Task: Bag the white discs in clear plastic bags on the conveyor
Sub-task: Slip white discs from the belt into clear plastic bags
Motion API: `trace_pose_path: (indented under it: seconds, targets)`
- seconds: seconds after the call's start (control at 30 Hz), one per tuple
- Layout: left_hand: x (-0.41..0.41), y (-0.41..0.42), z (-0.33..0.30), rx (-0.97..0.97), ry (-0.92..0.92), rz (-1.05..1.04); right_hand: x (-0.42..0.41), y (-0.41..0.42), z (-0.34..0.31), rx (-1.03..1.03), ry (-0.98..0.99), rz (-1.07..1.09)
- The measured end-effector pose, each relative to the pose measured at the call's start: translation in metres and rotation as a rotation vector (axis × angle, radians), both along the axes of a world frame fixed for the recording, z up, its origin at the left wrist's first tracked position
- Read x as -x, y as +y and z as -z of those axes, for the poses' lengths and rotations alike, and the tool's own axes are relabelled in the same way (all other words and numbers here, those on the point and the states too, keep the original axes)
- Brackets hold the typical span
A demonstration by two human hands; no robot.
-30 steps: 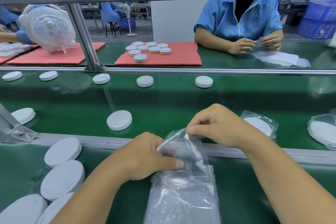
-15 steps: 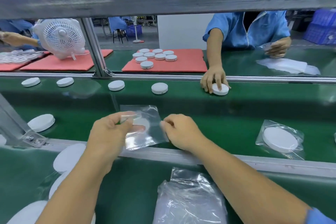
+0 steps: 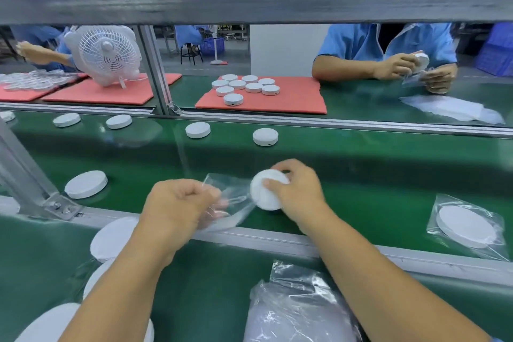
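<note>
Head cam: right hand [image 3: 298, 194] has now grabbed a disc [image 3: 265, 193] off the conveyor [image 3: 361, 175], fingers wrapped round it, at the mouth of the bag [image 3: 233, 197] pinched by left hand [image 3: 177, 203]. Insertion's next, I reckon.

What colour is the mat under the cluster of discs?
Salmon-red mat, head view.

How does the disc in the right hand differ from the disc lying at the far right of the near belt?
The disc in the right hand is bare, while the far-right disc sits inside a clear bag. The held disc is tilted and lifted at the mouth of the clear bag pinched by the left hand; the far-right disc lies flat on the green belt, untouched. The right hand grips only the bare one. Both are white and round.
</note>
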State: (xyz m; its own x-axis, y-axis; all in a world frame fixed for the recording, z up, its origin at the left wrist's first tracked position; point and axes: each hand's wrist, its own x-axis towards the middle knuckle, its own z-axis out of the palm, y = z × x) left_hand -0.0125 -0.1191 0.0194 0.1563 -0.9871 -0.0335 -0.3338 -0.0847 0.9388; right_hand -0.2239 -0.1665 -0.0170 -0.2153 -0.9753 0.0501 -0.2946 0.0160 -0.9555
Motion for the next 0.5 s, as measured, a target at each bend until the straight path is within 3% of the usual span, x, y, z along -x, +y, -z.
trace_pose_path:
  seconds: [0.1, 0.2, 0.3, 0.5]
  targets:
    - [0.018, 0.007, -0.002, -0.022, -0.082, 0.067, 0.033, 0.029, -0.013, 0.145, -0.206, 0.115]
    - [0.035, 0.011, -0.004, -0.061, -0.139, 0.128, 0.043, 0.052, -0.037, 0.281, -0.364, 0.001]
    - [0.044, 0.016, -0.006, -0.059, -0.109, 0.185, 0.041, 0.064, -0.051, 0.293, -0.319, -0.155]
    - [0.041, 0.020, -0.013, -0.047, -0.045, 0.286, 0.049, 0.068, -0.051, 0.284, -0.178, -0.163]
